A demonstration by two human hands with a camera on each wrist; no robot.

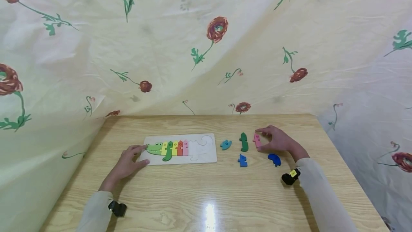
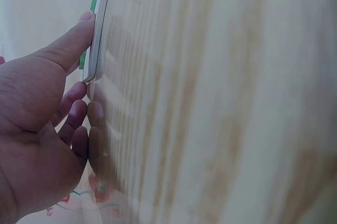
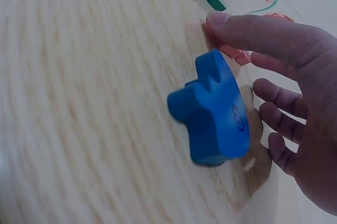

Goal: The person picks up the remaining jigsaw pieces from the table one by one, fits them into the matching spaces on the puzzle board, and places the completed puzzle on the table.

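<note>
A white puzzle board (image 1: 202, 157) lies at the left, with a crocodile's green head (image 1: 154, 149) and several coloured body pieces fitted in it. My left hand (image 1: 128, 160) holds the board's left end, the thumb at the near corner and a fingertip by the head. At the right, my right hand (image 1: 277, 139) pinches a pink puzzle piece (image 1: 257, 141) lengthwise, thumb at its near end and finger at its far end. The right wrist view shows the thumb partly covering this pink piece (image 3: 234, 54). A dark blue curved piece (image 3: 218, 111) lies near that hand.
Between the board and my right hand lie a light blue piece (image 1: 226, 144), a long green piece (image 1: 244, 142) and a small blue piece (image 1: 243, 160). All rest on the wooden table (image 1: 180, 196). A flowered cloth (image 1: 167, 46) hangs behind it.
</note>
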